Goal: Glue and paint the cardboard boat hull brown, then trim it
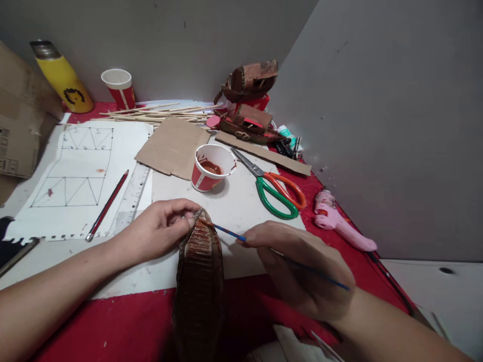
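Note:
My left hand (pixel 160 229) pinches the pointed far tip of a cardboard model boat hull (pixel 199 271), which stretches toward me with brown paint over its ribbed inside. A thin blue paintbrush (pixel 230 233) is gripped in my right hand (pixel 302 266). Its bristles touch the hull near the tip, beside my left fingers. Just beyond stands a red and white paper cup (pixel 206 178) with reddish-brown paint inside. The near end of the hull is in dark shadow.
Orange and green scissors (pixel 277 193), a pink glue gun (pixel 343 223) and a cardboard strip (pixel 264 152) lie rightward. Two brown model boats (pixel 245 123) sit behind. Leftward are a pencil (pixel 107 206), ruler (pixel 132 196), drawing (pixel 75 166), yellow bottle (pixel 64 80) and carton (pixel 22 110).

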Demonstrator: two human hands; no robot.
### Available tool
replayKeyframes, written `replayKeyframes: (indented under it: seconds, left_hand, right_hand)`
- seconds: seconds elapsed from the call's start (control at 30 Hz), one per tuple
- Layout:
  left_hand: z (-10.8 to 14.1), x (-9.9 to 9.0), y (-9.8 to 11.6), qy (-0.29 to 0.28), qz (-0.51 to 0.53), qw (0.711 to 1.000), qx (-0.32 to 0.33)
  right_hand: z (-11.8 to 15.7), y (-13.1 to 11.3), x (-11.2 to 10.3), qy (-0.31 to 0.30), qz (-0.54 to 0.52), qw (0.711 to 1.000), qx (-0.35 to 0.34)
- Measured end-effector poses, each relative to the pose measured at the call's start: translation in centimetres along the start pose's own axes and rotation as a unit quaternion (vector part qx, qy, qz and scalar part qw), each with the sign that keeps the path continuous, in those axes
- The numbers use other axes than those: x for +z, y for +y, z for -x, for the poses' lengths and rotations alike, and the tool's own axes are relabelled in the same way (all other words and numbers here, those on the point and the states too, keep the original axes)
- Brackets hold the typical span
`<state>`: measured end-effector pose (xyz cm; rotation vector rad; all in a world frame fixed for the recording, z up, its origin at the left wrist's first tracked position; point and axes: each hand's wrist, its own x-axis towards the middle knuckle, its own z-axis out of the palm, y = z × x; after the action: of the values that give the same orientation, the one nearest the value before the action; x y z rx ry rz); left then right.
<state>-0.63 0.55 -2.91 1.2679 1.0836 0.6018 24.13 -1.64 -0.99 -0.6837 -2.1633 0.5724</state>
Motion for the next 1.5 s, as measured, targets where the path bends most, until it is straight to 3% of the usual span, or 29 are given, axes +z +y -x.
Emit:
replayKeyframes:
  seconds: [0.27,0.57,0.77,0.97,1.5]
  left_hand:
    - [-0.1,0.2,-0.1,-0.008,0.036,0.999,-0.011]
    - [0.1,0.1,0.2,-0.006,0.005,1.0,-0.002]
    - [0.0,0.1,-0.2,-0.01,0.005,1.0,0.006]
    - [0.0,0.0,-0.2,-0.01,0.002,1.0,0.002]
    - [0.1,0.1,0.0,0.006,-0.017,1.0,0.019]
  right_hand:
    - [-0.2,-0.9,-0.3,-0.006,0.043,0.999,0.021]
    - [0.2,-1.0,-0.4,-0.005,0.067,0.997,0.034]
    - [-0.1,-0.6,-0.1,-0.008,0.04,0.999,-0.008]
    - [0.1,-1.0,-0.3,-0.008,0.074,0.997,0.019]
    - [0.4,-1.6,-0.4,-0.033,0.1,0.994,0.002]
